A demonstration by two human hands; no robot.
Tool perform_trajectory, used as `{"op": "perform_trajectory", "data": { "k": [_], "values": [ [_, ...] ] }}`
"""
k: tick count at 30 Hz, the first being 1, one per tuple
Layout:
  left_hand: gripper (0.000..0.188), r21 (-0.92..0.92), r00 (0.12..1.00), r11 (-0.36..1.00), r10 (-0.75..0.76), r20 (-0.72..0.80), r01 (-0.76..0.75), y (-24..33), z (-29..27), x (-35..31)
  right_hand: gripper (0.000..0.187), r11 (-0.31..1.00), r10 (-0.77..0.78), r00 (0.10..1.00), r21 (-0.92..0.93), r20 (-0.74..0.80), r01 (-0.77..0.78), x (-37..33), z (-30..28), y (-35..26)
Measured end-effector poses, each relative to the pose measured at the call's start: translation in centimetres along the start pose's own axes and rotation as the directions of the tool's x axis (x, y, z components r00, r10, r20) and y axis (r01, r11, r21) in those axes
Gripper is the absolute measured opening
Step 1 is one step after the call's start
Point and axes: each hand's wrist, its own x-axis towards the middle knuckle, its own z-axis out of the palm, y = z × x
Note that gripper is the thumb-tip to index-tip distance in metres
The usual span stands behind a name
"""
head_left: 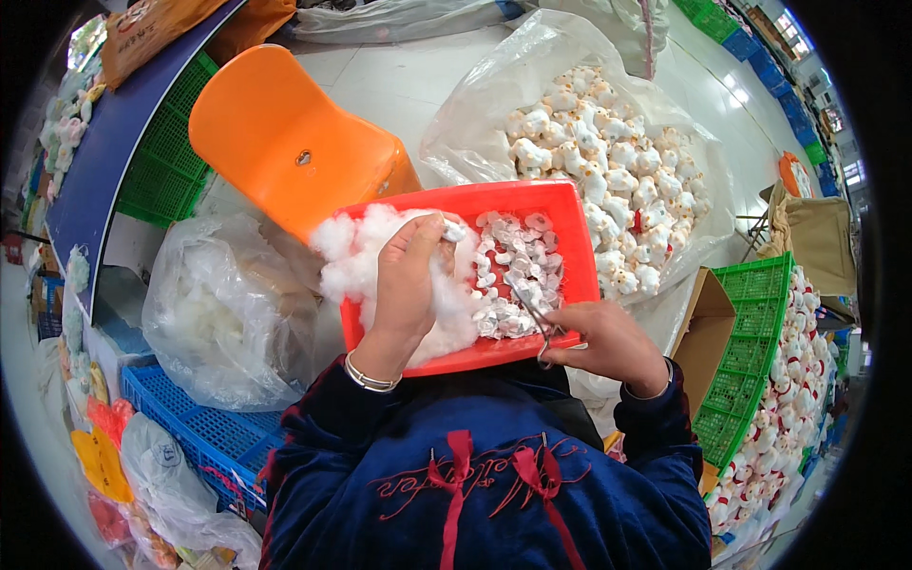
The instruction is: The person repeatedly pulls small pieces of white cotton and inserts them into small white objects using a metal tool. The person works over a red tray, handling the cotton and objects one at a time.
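In front of me a red plastic tray [582, 271] holds fluffy white stuffing [451, 318] on its left and a pile of small white-and-silvery pieces [518, 261] on its right. My left hand [404, 275] is over the stuffing, thumb and fingers pinched on a small whitish piece [454, 231]. Its exact kind is too small to tell. My right hand [613, 344] grips slim metal forceps [534, 312] with scissor-style handles at the tray's right edge. Their tips point up and left over the pile, apart from the left hand.
An orange chair [285, 142] stands beyond the tray. At far right lies a clear bag of small white plush toys [617, 171]. A bag of stuffing [233, 313] and a blue crate [204, 418] are left; a green crate [746, 351] and a cardboard box [705, 328] are right.
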Motion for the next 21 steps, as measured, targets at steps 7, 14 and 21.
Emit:
{"op": "perform_trajectory", "data": {
  "k": [7, 14, 21],
  "values": [
    [0.02, -0.051, 0.996, 0.998, 0.02, -0.092, -0.025, -0.3, -0.3, 0.0, 0.053, 0.997, -0.079, 0.994, -0.007, -0.069, 0.079, 0.7, -1.1, -1.3],
    [0.019, -0.067, 0.999, 0.998, 0.01, -0.049, -0.013, -1.0, 0.9, -1.0, 0.057, 0.937, -0.173, 0.979, -0.325, -0.105, 0.131, 3.5, -0.4, -3.4],
    [0.021, 0.056, 0.992, 0.995, 0.089, -0.084, -0.085, -0.7, -0.6, -0.7, 0.033, 0.971, -0.241, 0.969, 0.02, 0.052, 0.24, 2.9, -1.5, -0.7]
  ]
}}
